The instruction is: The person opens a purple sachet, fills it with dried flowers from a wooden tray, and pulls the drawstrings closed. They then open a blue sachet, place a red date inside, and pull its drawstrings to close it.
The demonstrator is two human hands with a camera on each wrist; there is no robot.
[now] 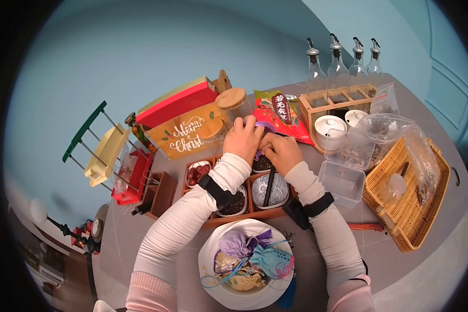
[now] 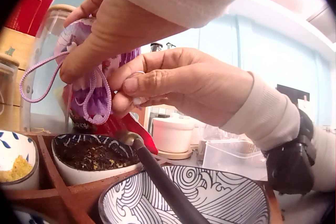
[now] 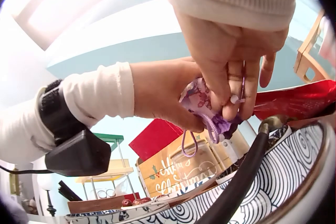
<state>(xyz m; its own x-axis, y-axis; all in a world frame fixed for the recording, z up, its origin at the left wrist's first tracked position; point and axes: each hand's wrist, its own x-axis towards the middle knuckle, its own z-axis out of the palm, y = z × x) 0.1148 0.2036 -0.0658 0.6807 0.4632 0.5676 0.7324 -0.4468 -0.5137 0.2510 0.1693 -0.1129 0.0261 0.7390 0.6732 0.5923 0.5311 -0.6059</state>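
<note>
My left hand (image 1: 243, 139) grips a small purple floral drawstring pouch (image 2: 94, 100), its looped lilac cord (image 2: 47, 79) dangling beside the thumb. Close against it, my right hand (image 1: 283, 153) pinches the pouch's drawstring, where a small white bead (image 3: 234, 99) shows near the fingertips. Both hands are above a wooden divided tray (image 1: 207, 222). Below them sits a bowl of dark dried leaves (image 2: 94, 153). Nearer me in the tray, a black-handled spoon (image 2: 163, 184) lies across a blue-and-white wave-patterned bowl (image 2: 220, 195).
In front stands a white bowl (image 1: 209, 249) with a lilac pouch (image 1: 233, 243) and a blue pouch (image 1: 272, 261). Clear plastic boxes (image 1: 341, 183) and a wicker tray (image 1: 405, 229) are on the right. Behind are a red packet (image 1: 281, 112), a lidded jar (image 1: 232, 99) and several glass bottles (image 1: 338, 67).
</note>
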